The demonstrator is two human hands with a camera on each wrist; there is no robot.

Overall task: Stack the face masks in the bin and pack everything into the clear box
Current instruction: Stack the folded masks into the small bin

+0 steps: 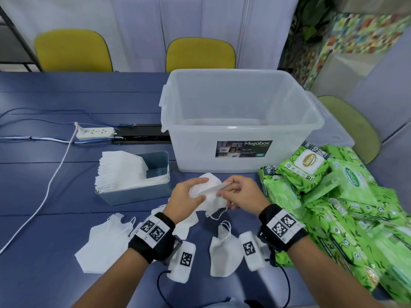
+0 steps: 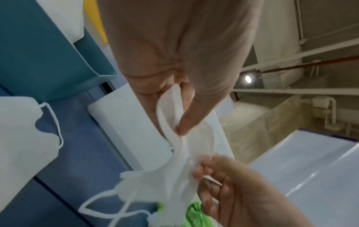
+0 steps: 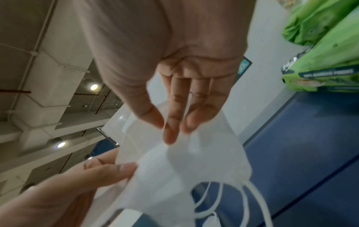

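Both hands hold one white face mask [image 1: 212, 197] above the blue table, in front of the clear box [image 1: 240, 121]. My left hand [image 1: 189, 194] grips its left part between thumb and fingers [image 2: 186, 122]. My right hand [image 1: 231, 190] pinches its upper edge with thumb and fingertips [image 3: 170, 132]; the ear loops [image 3: 242, 198] dangle below. The blue-grey bin [image 1: 138, 192] to the left holds a stack of white masks [image 1: 120, 170]. Loose masks lie on the table near my wrists [image 1: 104, 243], [image 1: 222, 252].
Several green wet-wipe packs [image 1: 333, 192] are heaped at the right. A power strip [image 1: 95, 132] with white and blue cables lies at the left. The clear box has nothing inside. Yellow and green chairs stand around the table.
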